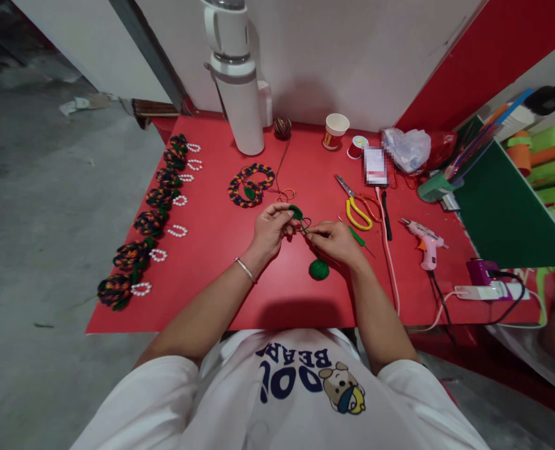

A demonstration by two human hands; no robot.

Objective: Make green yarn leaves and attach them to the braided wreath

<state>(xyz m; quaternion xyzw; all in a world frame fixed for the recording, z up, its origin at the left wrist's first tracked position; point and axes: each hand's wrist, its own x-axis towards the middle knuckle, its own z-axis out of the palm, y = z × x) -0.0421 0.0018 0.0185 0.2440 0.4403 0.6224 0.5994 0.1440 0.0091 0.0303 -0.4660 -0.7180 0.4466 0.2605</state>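
Near the middle of the red table, my left hand (272, 230) pinches a small dark green crocheted piece (295, 212) between thumb and fingers. Green yarn (305, 224) loops from it across to my right hand (334, 240), whose thumb and fingers are closed on the yarn. Whether a hook is also in those fingers is too small to tell. A green yarn ball (319, 269) lies just below my right hand. Beyond my left hand rests a multicoloured braided cord (251, 185) with a green leaf shape on it.
Multicoloured knitted pieces (150, 222) and white bead loops (177, 231) line the left edge. A white bottle (240, 103) and paper cup (336, 130) stand at the back. Scissors (359, 214), a green-handled tool (356, 237), a pink glue gun (428, 244) and a power strip (488, 292) lie right.
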